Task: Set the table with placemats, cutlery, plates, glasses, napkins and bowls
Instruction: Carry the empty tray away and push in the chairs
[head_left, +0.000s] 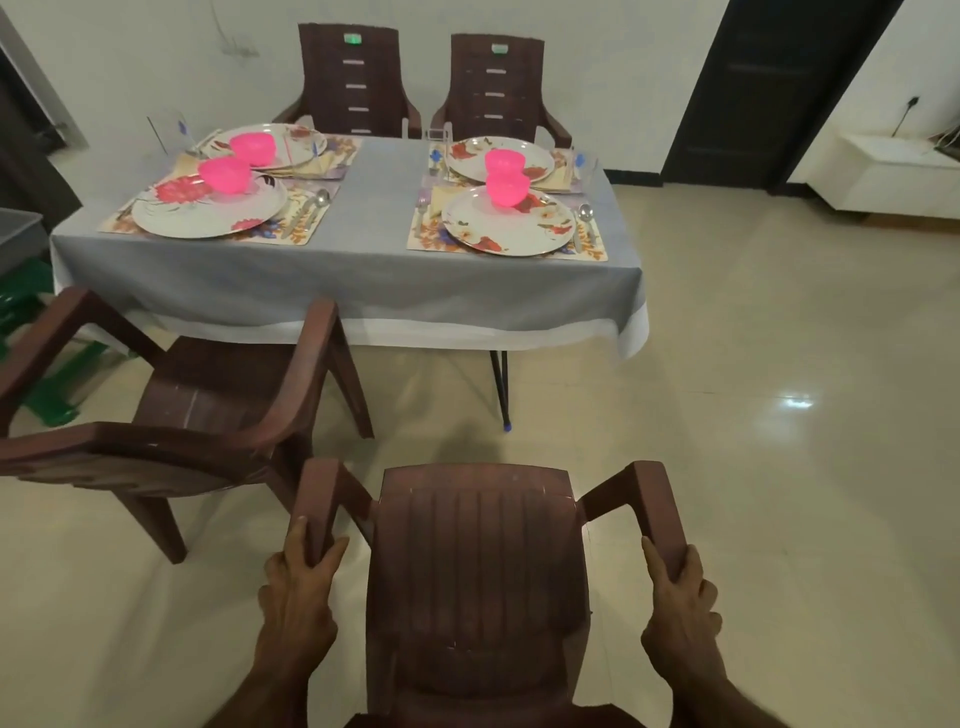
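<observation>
A brown plastic chair stands right in front of me, its seat facing the table. My left hand grips its left armrest and my right hand grips its right armrest. Beyond it, the table under a grey cloth carries several floral placemats, each with a flowered plate and a pink bowl. Spoons, folded napkins and clear glasses lie beside the plates.
A second brown chair stands at the left, near the table's front edge. Two more chairs face me from the far side. A black door and a white cabinet are at the right; tiled floor lies between.
</observation>
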